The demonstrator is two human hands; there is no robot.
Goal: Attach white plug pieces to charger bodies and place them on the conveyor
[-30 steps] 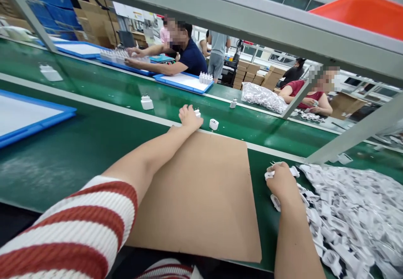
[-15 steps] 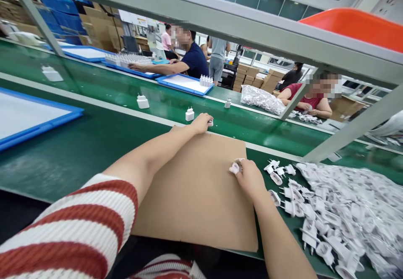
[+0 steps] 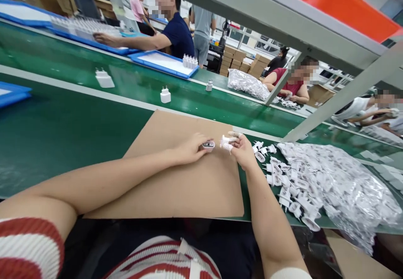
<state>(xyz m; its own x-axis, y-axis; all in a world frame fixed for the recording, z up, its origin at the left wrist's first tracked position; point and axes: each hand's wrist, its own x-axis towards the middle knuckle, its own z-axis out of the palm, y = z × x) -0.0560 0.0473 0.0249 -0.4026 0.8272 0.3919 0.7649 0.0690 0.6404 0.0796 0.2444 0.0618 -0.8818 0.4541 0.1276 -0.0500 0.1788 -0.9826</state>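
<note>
My left hand (image 3: 189, 149) is closed around a small white charger housing (image 3: 208, 146), its open end facing right with dark parts inside. Close by on the right, my right hand (image 3: 244, 152) pinches a white plug cover (image 3: 224, 141); pale coverings show on its fingertips. A narrow gap separates the two pieces. Both hands are above a brown cardboard sheet (image 3: 176, 186) on the green bench. Loose white plug covers (image 3: 292, 182) lie in a heap right of my right forearm, partly spilling from a clear plastic bag (image 3: 355, 182).
White chargers (image 3: 165, 95) stand spaced along the green conveyor (image 3: 132, 92) ahead. A grey frame post (image 3: 333, 96) slants down at the right; an orange bin (image 3: 346, 10) sits on the shelf above. Co-workers sit across the line beside blue trays (image 3: 163, 64). Another blue tray (image 3: 14, 95) lies left.
My left hand has drawn back from the conveyor edge to over the cardboard, bringing the charger housing near the plug cover. The view has shifted right and downward.
</note>
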